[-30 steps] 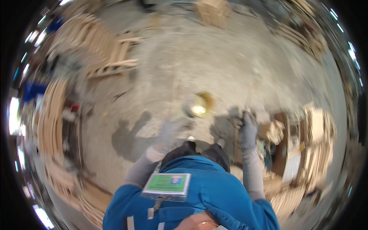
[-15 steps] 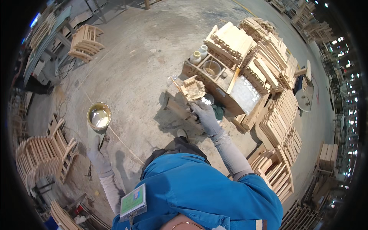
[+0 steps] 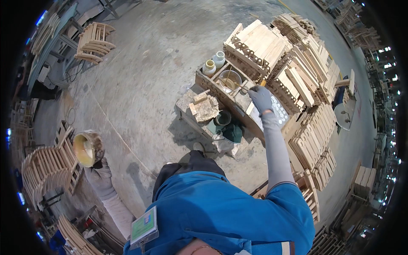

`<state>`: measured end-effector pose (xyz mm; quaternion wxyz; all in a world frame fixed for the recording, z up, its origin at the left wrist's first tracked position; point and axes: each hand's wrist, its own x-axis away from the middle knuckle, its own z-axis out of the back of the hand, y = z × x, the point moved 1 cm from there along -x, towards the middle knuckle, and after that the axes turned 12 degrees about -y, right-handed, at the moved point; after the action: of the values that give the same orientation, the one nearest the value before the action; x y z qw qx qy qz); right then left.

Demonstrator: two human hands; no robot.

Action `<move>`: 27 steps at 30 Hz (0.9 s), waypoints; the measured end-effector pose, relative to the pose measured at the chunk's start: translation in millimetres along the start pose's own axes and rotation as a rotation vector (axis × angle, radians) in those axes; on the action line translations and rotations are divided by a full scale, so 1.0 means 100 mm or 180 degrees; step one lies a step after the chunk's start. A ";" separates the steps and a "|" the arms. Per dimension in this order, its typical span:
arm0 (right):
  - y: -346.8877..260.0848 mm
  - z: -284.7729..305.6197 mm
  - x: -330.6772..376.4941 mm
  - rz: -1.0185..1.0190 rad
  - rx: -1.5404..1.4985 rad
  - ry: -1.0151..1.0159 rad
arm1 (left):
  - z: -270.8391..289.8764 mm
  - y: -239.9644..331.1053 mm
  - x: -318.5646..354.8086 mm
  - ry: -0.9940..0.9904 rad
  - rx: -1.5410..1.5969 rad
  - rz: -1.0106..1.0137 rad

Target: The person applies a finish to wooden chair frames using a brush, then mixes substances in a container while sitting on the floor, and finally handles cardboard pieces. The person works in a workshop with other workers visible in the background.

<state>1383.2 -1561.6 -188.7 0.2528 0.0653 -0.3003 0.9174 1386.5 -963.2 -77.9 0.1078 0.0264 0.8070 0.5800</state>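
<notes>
My left hand (image 3: 100,172) is closed at the lower side of a round pot (image 3: 87,148), tilted so its yellowish, coated inside shows. It is held out at the left, above the floor. My right hand (image 3: 260,100) reaches over a wooden box (image 3: 225,91) with compartments. Its fingers are bent over a yellowish wooden strip (image 3: 263,82) lying across the box, beside a small round grey object (image 3: 244,90). What lies under these fingers is hidden. The box also bears a clear tub (image 3: 230,80) with a thin stick in it and two jars (image 3: 209,68).
A low stand with wood blocks (image 3: 205,106) and a dark cup (image 3: 222,117) is left of the box; a green cloth (image 3: 233,132) hangs nearby. Wooden parts (image 3: 259,44) are piled behind and right. Curved wooden frames (image 3: 46,170) stand at left.
My right hand has moved from beside the wood blocks up and right to the box. My left hand has shifted left, and the pot has tipped onto its side.
</notes>
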 end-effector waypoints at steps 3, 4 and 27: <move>0.16 0.05 -0.54 -0.0042 0.0782 -0.0019 | -0.12 -0.28 -0.04 0.0231 -0.0227 0.0130; 0.19 0.05 -0.63 -0.0073 0.0918 -0.0037 | -0.16 -0.31 -0.06 -0.0101 -0.0102 0.0106; 0.64 -0.18 -0.27 0.2251 0.2999 -0.1209 | -0.41 -0.16 0.18 0.0731 0.0088 0.0343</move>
<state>1375.4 -1606.8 -244.2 -0.1804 0.2286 0.0940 0.9520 1362.3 -1003.9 -83.2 -0.0171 0.0046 0.8194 0.5730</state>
